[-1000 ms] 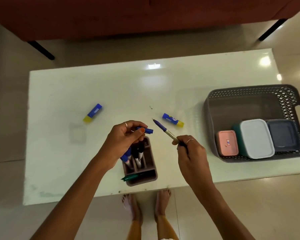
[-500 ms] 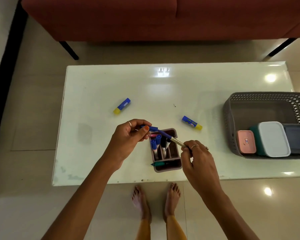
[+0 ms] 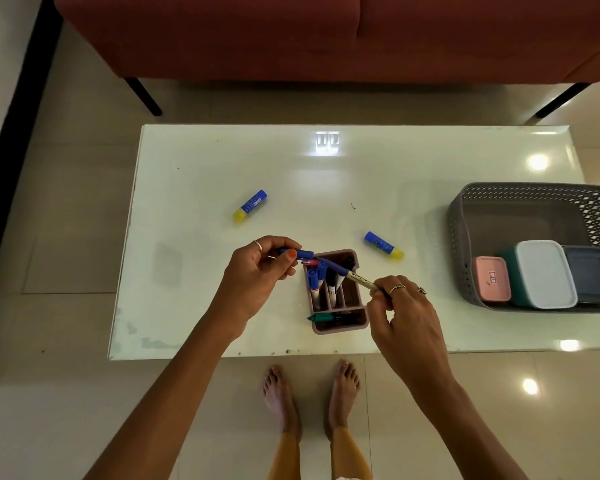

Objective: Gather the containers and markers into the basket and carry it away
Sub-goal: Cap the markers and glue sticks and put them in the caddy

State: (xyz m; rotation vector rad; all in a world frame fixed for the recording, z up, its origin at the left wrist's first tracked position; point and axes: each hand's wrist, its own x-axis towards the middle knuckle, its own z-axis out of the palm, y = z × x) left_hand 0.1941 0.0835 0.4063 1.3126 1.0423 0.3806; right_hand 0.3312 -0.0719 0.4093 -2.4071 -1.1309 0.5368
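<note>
Basket (image 3: 465,237) holds three lidded boxes (image 3: 545,273); organizer (image 3: 340,325) holds markers. Left hand (image 3: 257,268) pinches blue cap (image 3: 300,253), right hand (image 3: 404,308) grips pen (image 3: 355,278).

A single head-worn view is aimed steeply downward at the white surface (image 3: 326,188) from close above, with the floor (image 3: 66,393) seen around it.

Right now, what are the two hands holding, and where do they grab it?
The left hand pinches a blue cap at one end. The right hand grips a purple pen by its back end.
</note>
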